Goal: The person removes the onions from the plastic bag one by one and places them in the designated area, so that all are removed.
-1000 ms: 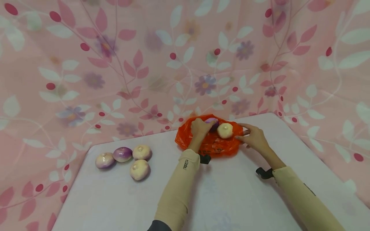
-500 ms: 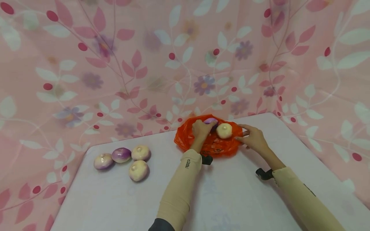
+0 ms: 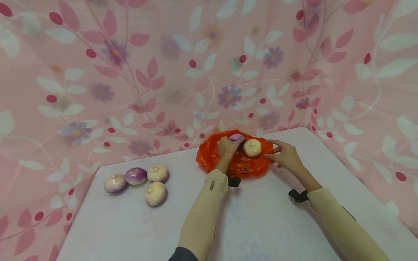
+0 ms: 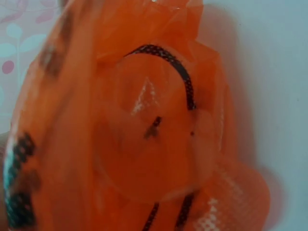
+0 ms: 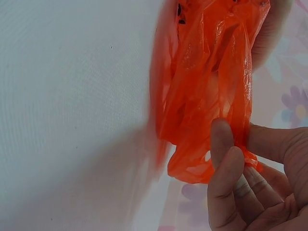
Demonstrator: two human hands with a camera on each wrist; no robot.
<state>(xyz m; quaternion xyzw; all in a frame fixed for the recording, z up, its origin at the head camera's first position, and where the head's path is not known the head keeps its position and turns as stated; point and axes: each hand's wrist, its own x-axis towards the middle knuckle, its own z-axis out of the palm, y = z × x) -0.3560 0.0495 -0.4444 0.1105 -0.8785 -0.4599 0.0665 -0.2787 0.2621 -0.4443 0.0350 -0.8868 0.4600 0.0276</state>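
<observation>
A crumpled orange plastic bag (image 3: 212,159) lies with its mouth wide near the table's back edge. Inside it my left hand (image 3: 226,148) grips a purple onion (image 3: 236,137); part of the onion is hidden by the fingers. A cream onion (image 3: 252,148) sits beside it in the bag's mouth. My right hand (image 3: 286,155) pinches the bag's right rim between thumb and fingers, seen close in the right wrist view, where the bag (image 5: 207,96) hangs in folds. The left wrist view is filled by the bag (image 4: 144,159), with a round shape showing through the plastic.
Several purple-and-cream onions, among them a purple one (image 3: 135,175) and a cream one (image 3: 155,193), lie grouped on the left of the white table (image 3: 130,232). A pink floral cloth (image 3: 169,79) stands behind the table and along its right side.
The hands hold nearly the same place at the bag, the left still on the purple onion. The whole head view shifts slightly, so the loose onions appear a little further left.
</observation>
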